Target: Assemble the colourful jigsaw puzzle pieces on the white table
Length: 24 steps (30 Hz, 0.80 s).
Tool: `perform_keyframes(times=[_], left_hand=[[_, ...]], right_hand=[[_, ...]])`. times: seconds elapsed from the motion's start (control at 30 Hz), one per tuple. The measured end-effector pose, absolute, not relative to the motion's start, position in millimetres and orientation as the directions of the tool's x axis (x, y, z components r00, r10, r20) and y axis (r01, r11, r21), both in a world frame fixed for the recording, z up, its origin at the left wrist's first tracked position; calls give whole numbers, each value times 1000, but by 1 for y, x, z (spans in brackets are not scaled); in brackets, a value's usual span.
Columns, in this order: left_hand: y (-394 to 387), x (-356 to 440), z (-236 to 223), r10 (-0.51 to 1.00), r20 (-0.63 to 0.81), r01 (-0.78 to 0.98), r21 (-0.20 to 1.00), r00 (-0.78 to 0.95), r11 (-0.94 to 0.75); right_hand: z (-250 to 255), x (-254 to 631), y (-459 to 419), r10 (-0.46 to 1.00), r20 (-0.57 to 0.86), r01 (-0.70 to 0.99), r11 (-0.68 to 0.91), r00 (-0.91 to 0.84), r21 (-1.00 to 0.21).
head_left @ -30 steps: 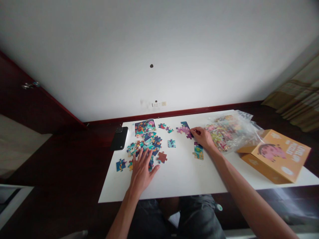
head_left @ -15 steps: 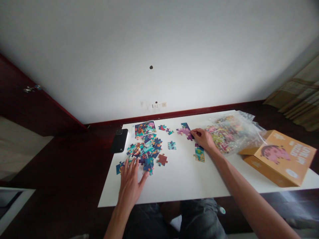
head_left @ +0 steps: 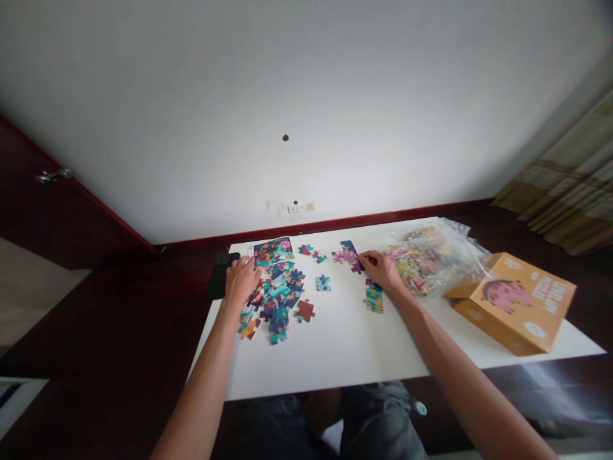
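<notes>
Head view: left hand (head_left: 242, 281) rests half-open on loose jigsaw pieces (head_left: 275, 297), right hand (head_left: 382, 270) curls at purple pieces (head_left: 347, 257), grip unclear; a careless brush could scatter them.

Dim indoor light, soft shadows, white wall (head_left: 306, 108) brightest, fisheye warp at edges, pic fairly sharp

Black phone (head_left: 220, 276) lying face down on the white counter (head_left: 335, 361), orange cardboard box (head_left: 514, 303) off to the right, plus a striped curtain (head_left: 565, 172) and a dark wood door (head_left: 62, 204).
</notes>
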<state>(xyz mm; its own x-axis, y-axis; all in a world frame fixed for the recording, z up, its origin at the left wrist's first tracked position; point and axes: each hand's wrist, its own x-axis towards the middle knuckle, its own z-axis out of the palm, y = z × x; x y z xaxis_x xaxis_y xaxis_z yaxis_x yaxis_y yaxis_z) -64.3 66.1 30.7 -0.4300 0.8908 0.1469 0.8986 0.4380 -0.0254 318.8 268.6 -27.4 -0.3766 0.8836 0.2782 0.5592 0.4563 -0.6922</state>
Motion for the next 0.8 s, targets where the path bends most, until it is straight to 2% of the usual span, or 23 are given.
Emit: perform_keyframes(times=[0.1, 0.37, 0.57, 0.63, 0.7, 0.8], left_hand=[[72, -66, 27, 904, 103, 904, -66, -416, 423], [80, -76, 20, 898, 54, 899, -5, -436, 437], [87, -74, 32, 895, 19, 893, -58, -445, 446], [86, -69, 42, 894, 76, 892, -73, -442, 447], [85, -57, 52, 878, 193, 889, -57, -438, 455], [89, -23, 59, 845, 355, 908, 33, -401, 417]], right_hand=[[-28, 318, 269, 887, 275, 566, 451, -371, -690], [-26, 316, 268, 889, 263, 572, 446, -375, -688], [-28, 317, 269, 887, 263, 567, 447, -379, -692], [-30, 317, 270, 884, 273, 561, 455, -379, -692], [-31, 317, 271, 882, 283, 552, 459, -376, -696], [-30, 315, 271, 881, 297, 539, 462, -368, -704]])
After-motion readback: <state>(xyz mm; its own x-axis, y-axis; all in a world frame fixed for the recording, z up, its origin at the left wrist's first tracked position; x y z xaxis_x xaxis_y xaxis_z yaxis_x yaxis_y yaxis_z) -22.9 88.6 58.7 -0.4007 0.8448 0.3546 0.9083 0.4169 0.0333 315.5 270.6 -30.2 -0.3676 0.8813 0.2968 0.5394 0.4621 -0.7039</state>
